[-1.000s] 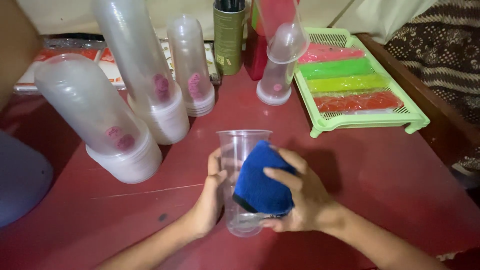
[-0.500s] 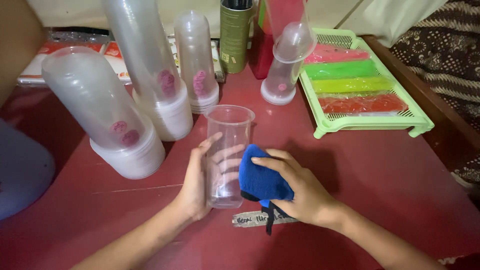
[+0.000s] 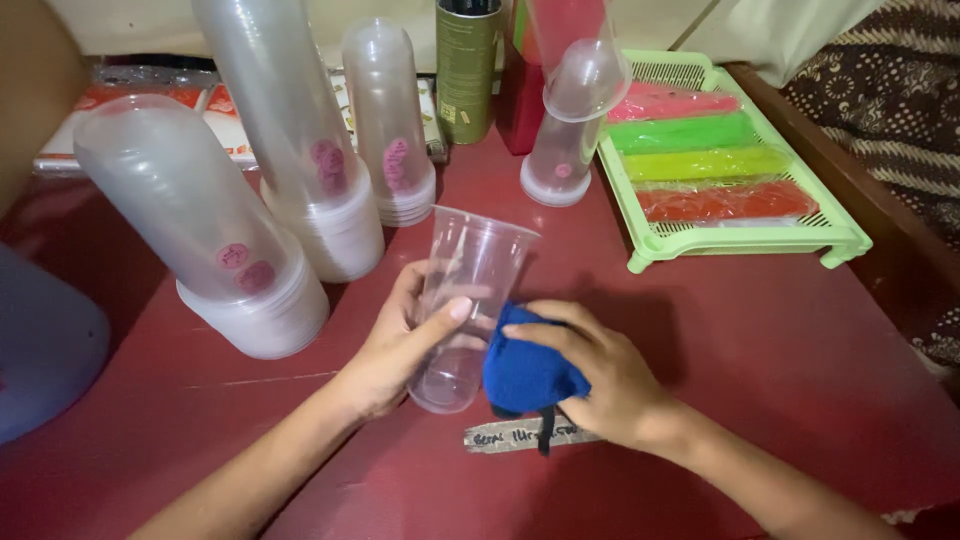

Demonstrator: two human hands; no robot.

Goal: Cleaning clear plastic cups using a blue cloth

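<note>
My left hand (image 3: 395,345) grips a clear plastic cup (image 3: 470,280), tilted with its mouth up and to the right, its base near the red table (image 3: 760,340). My right hand (image 3: 590,375) holds a bunched blue cloth (image 3: 525,370) pressed against the cup's lower right side. A dark strap of the cloth hangs over a strip of tape (image 3: 515,436) stuck on the table.
Stacks of upturned clear cups stand at the left (image 3: 200,220), centre-left (image 3: 295,130), centre (image 3: 385,120) and back (image 3: 570,120). A green tin (image 3: 468,65) stands behind. A green tray (image 3: 845,235) with coloured packets sits at the right. A pale blue object (image 3: 40,345) lies at the left edge.
The cup was lying towards me with the cloth over its side; my left hand stood it up, then tilted it right. My right hand slid the cloth down to the cup's base.
</note>
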